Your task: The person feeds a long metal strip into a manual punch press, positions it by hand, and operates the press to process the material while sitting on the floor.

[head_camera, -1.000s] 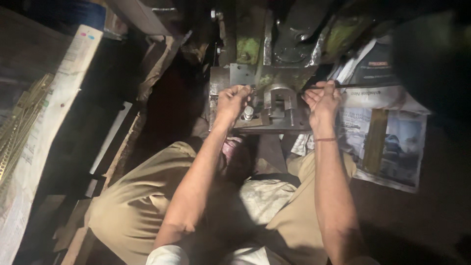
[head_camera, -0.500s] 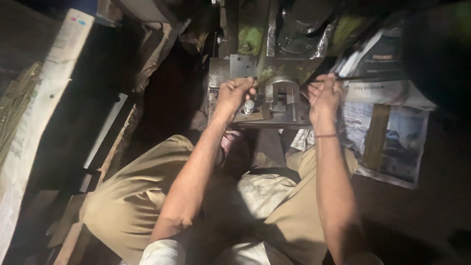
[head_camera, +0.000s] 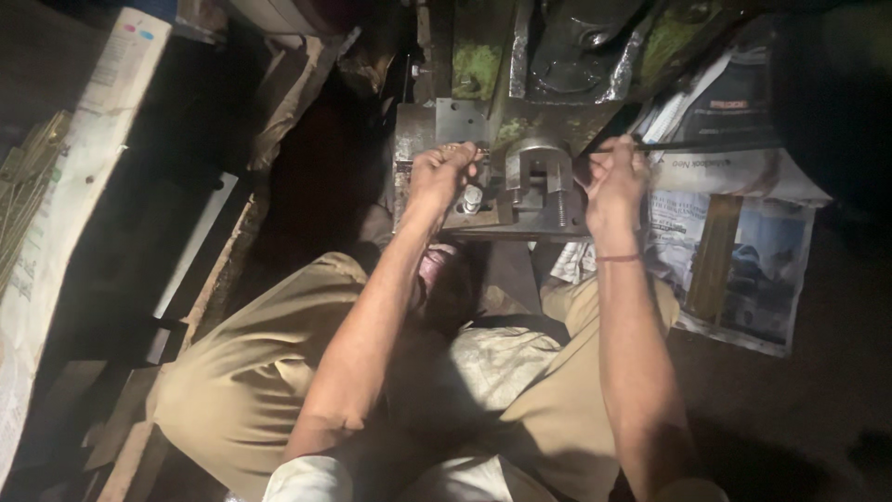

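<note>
Setting: we sit with knees apart before a small metal press fixture mounted on a steel base plate, with dim light and clutter all round.
Left hand: our left hand rests on the left part of the fixture, fingers curled down over something small; we cannot tell what it pinches, as the fingers hide it. A short pale cylindrical stud stands just right of that hand.
Right hand: our right hand is closed in a fist round a thin dark rod that runs off to the right, touching the right side of the arched block.
Work piece: the arched metal block sits in the middle of the fixture, between the two hands, on the near edge of the plate.
Step in hand: we judge this as seating or positioning a small part with the left hand while the right steadies the rod as a lever.
Next move calls for: in our view, a firm grip on the rod and left fingers kept away from the arch.
Surroundings: sheets of newspaper lie to the right; a long printed carton stands at the far left; a crumpled pale cloth lies in our lap.
</note>
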